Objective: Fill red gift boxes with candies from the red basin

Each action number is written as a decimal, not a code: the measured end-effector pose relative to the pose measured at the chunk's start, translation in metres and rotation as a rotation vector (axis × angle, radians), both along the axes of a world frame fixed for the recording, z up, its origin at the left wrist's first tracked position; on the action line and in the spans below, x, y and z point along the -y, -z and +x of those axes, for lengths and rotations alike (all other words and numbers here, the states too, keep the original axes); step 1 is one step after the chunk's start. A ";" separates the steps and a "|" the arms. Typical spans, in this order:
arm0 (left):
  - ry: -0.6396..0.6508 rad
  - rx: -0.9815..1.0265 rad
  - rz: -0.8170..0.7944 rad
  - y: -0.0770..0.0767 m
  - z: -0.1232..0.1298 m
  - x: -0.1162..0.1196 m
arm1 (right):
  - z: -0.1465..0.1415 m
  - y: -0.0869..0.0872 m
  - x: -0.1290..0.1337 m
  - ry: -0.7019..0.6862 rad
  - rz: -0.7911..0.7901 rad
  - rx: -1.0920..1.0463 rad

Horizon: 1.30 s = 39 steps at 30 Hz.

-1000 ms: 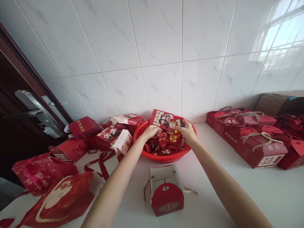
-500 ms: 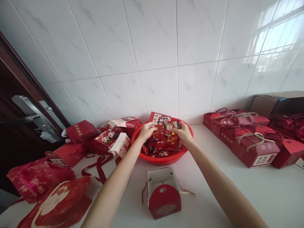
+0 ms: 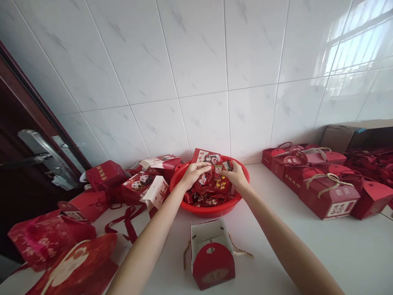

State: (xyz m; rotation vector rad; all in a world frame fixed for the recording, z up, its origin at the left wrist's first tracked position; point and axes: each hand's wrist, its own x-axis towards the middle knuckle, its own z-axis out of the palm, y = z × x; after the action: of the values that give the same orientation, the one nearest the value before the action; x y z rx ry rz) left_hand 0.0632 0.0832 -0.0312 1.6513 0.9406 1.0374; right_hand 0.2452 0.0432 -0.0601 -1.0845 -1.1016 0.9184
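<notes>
A red plastic basin (image 3: 204, 211) holds several red wrapped sweets (image 3: 211, 200). Both my hands are over it. My left hand (image 3: 195, 174) has thumb and fingers drawn together above the wrappers; what lies between them I cannot make out. With thumb and fingers my right hand (image 3: 237, 175) grips a small wrapped packet (image 3: 226, 166), dark and red, at the basin's right side. In front of the basin stands an open red gift box (image 3: 213, 264) with a pale inside and rope handles (image 3: 242, 250). A panda-printed box (image 3: 207, 156) leans at the basin's back.
Several red gift boxes and bags crowd the left, among them a panda box (image 3: 138, 182) and a rope-handled bag (image 3: 73, 266). Rope-tied boxes (image 3: 330, 194) line the right, beside a cardboard carton (image 3: 340, 137). A tiled wall (image 3: 202, 119) rises behind; a door handle (image 3: 49, 153) is at left.
My left hand has shifted right, towards the right hand over the sweets. The right hand keeps its hold on the packet. The view has tilted slightly.
</notes>
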 end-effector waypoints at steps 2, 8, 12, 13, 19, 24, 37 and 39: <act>0.083 -0.053 -0.023 -0.001 0.001 0.002 | 0.000 0.000 0.000 -0.026 0.015 0.012; 0.107 -0.116 -0.047 0.001 0.001 0.000 | 0.000 0.001 0.000 -0.074 0.014 0.082; -0.055 -0.204 0.026 0.007 -0.005 -0.010 | 0.001 0.002 -0.002 -0.062 0.001 0.096; -0.073 -0.251 0.029 0.009 -0.007 -0.011 | 0.001 0.003 -0.002 -0.059 -0.002 0.097; -0.013 -0.623 0.097 0.019 -0.025 -0.007 | 0.000 0.008 -0.008 -0.028 0.027 0.081; 0.049 -0.766 0.126 0.020 -0.035 0.000 | 0.001 0.010 -0.011 -0.025 0.027 0.072; 0.142 -0.792 0.039 0.018 -0.037 0.002 | 0.001 0.007 -0.008 -0.033 0.017 0.050; 0.146 -0.797 0.053 0.017 -0.037 0.003 | 0.001 0.007 -0.008 -0.034 0.013 0.047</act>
State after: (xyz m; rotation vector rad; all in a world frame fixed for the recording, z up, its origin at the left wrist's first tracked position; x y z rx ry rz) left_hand 0.0260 0.0801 -0.0481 2.1881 1.2658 0.2782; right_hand 0.2458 0.0511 -0.0667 -1.0841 -1.1671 0.9152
